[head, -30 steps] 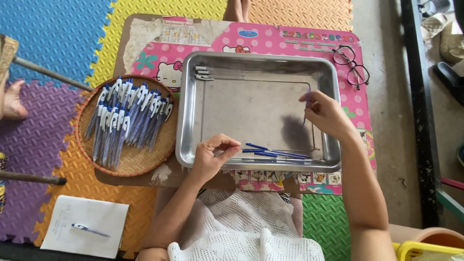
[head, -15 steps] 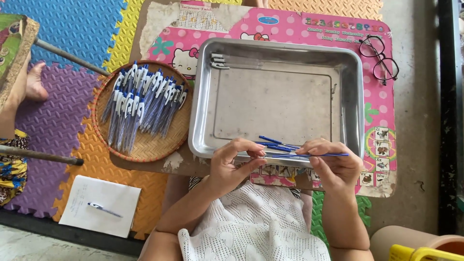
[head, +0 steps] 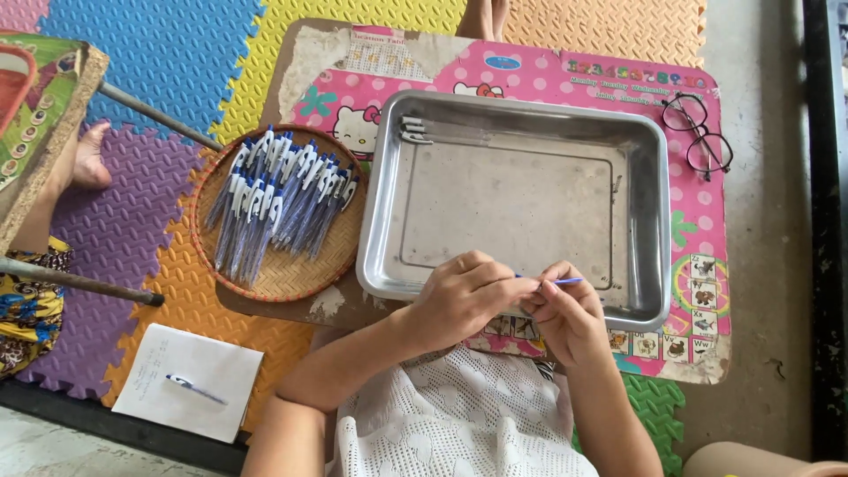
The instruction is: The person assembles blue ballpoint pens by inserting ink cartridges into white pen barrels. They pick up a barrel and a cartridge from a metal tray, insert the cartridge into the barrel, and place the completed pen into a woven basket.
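Down at the near rim of the shallow rectangular steel tray (head: 389,212), both hands met. The left hand (head: 459,296) curled its fingers together over something I could not make out, knuckles up. The right hand (head: 565,318) pinched a thin blue pen refill (head: 565,281) between thumb and fingertips, its end poking out to the right over the tray's edge. A round woven basket (head: 291,274) heaped with white-and-blue pens (head: 278,199) sat just left of the tray on the pink cartoon-printed bench (head: 548,71). Wire-framed spectacles (head: 698,132) lay near the bench's far right corner.
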